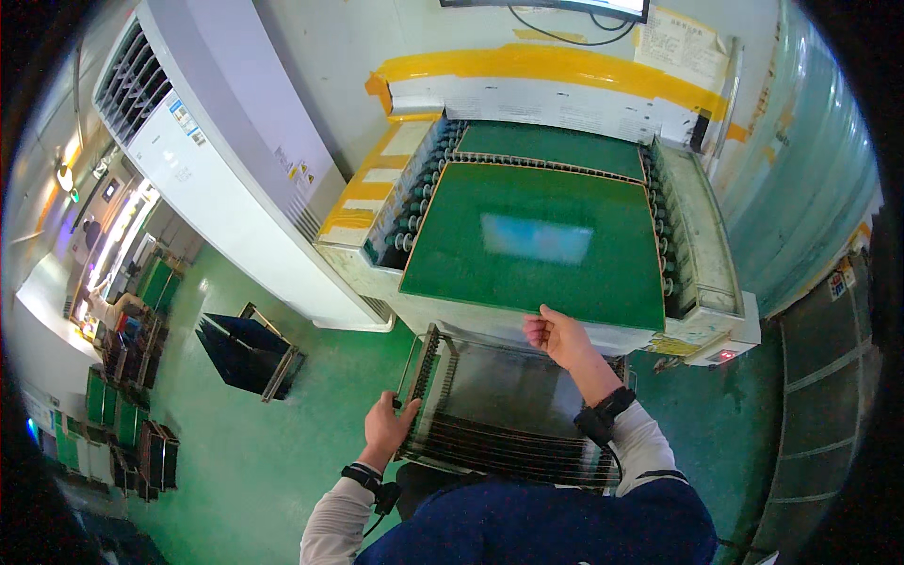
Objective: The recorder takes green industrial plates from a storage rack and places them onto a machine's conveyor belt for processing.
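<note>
A large green panel (537, 250) with thin orange edges lies flat on the rollers of a machine in front of me. Just at its near edge is my right hand (560, 339), fingers loosely curled with nothing visible in them; whether it touches the panel I cannot tell. Below the machine's front stands a metal slotted rack (435, 386), with several thin dark panels (508, 443) in its near part. My left hand (384, 426) is closed on the rack's left side, thumb apart. Behind the large panel lies a second green panel (556, 146).
A tall white air conditioner (226, 179) stands left of the machine (697, 226). On the green floor, another rack (273, 372) holds dark panels. More racks (155, 457) stand far left. Clear plastic curtain (800, 179) hangs at the right, near a dark panelled surface (824, 405).
</note>
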Motion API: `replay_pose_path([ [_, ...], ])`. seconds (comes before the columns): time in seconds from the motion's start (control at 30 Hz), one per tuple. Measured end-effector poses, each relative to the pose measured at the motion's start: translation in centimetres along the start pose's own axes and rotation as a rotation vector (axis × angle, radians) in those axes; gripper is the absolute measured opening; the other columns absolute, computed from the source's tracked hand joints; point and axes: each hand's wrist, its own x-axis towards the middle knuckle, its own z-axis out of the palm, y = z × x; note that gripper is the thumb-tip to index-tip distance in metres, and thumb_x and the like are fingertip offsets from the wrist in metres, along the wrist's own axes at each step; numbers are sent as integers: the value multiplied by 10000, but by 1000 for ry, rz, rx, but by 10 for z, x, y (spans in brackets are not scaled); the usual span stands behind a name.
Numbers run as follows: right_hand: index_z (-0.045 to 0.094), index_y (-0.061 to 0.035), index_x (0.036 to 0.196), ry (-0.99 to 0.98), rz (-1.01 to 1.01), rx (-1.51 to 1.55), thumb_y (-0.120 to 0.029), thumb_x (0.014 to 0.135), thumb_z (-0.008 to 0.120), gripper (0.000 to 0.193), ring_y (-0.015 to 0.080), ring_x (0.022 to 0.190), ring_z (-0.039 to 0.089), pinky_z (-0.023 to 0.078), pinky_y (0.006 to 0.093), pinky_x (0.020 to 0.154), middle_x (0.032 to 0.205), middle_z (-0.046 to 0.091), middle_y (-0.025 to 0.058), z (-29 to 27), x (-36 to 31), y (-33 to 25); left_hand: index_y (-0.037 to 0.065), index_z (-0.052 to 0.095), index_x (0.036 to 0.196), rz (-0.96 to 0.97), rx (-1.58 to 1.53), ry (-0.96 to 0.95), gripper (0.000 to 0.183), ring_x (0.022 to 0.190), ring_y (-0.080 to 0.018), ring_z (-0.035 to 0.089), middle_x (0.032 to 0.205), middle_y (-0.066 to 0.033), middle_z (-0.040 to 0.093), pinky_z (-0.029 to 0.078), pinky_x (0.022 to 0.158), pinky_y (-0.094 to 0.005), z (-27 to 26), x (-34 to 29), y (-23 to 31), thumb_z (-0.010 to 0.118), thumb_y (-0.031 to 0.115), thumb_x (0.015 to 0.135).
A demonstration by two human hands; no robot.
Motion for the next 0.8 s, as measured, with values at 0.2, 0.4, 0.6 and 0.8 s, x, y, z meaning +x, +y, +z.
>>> replay_pose_path([
  [0.2,674,62,1117,-30,-13,18,-354,1036,589,432,213,786,643,528,344,717,927,706,114,-5,8,-2,3,601,1139,-38,-7,-29,641,934,-421,681,987,-226,707,533,800,-503,-3,1,5,686,592,901],
  [0.4,664,65,1127,22,-11,12,-355,1041,584,435,204,805,628,523,342,734,941,685,103,2,6,-4,1,603,1155,-76,3,-59,652,971,-420,683,1019,-225,713,535,825,-495,-7,2,12,692,592,894],
  [0.6,649,70,1146,41,-16,48,-342,1042,589,430,197,814,612,512,333,732,940,671,102,6,8,-6,-7,613,1156,-78,-8,-59,657,974,-417,687,1022,-224,718,542,834,-488,-6,2,9,698,588,890],
  [0.8,657,69,1134,0,-10,65,-341,1041,587,426,195,794,597,503,338,720,926,658,93,8,9,-11,-15,621,1154,-62,8,-46,652,978,-422,686,1018,-238,714,542,836,-490,-10,1,15,699,578,894],
])
